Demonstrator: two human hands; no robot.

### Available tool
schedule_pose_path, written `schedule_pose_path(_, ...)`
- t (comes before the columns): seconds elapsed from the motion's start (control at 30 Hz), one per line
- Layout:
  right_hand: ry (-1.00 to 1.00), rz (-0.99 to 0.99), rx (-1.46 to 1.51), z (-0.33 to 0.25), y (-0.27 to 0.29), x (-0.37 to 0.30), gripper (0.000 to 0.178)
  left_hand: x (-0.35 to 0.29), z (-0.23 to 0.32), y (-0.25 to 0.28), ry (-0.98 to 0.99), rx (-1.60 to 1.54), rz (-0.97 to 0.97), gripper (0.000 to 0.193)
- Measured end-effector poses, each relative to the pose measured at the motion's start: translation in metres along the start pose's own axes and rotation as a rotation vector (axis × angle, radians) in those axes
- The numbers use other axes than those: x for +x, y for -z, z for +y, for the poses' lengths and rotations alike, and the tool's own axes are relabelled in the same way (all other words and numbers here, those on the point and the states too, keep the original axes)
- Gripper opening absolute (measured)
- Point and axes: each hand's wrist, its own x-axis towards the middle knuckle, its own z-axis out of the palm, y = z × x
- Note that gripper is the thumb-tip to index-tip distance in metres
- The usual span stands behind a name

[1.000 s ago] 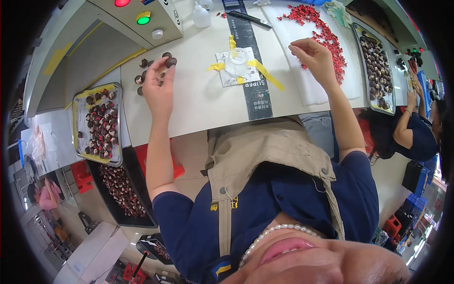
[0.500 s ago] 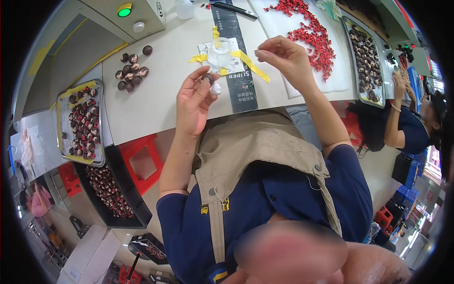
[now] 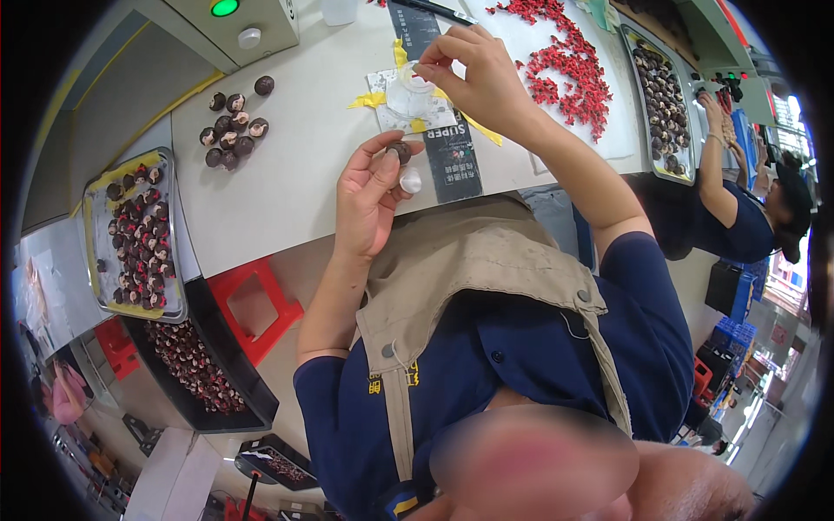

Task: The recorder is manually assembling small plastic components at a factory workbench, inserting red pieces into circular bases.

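My left hand (image 3: pixel 369 195) is closed in front of the table's near edge and grips a small dark brown ball (image 3: pixel 400 152) between thumb and fingers. A shiny white round piece (image 3: pixel 410 181) is also held there, just below the ball. My right hand (image 3: pixel 486 78) is pinched, with its fingertips at the mouth of a clear round jar (image 3: pixel 407 102). Whatever the pinch holds is too small to make out. The jar stands on a stained white pad (image 3: pixel 379 83), which yellow tape (image 3: pixel 369 102) fixes to the table.
Several brown balls (image 3: pixel 233 139) lie at the left on the table (image 3: pixel 287 187). Small red pieces (image 3: pixel 565 78) spread over a white sheet at the right. Trays of balls stand left (image 3: pixel 178 260) and far right (image 3: pixel 660 169). A co-worker (image 3: pixel 738 208) sits at the right.
My right hand has moved left and slightly up to the jar's mouth. My left hand has shifted a little right and down, still gripping the ball and white piece.
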Motion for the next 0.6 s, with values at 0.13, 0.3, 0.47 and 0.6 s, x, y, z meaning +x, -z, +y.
schedule_pose_path(0.13,0.015,-0.08,-0.046,-0.017,0.011,0.009,0.005,0.002,-0.003,0.002,-0.014,0.036,-0.006,0.032)
schedule_pose_path(0.3,0.065,-0.077,-0.034,-0.016,0.013,0.014,0.006,0.006,-0.004,-0.009,-0.057,0.057,0.064,0.032)
schedule_pose_path(0.47,-0.058,0.041,0.24,-0.012,0.026,0.016,0.006,0.013,-0.006,-0.021,-0.071,0.018,0.091,0.033)
schedule_pose_path(0.6,-0.142,0.037,0.289,-0.005,0.013,-0.001,0.008,0.019,-0.01,-0.028,-0.088,-0.048,0.073,0.033)
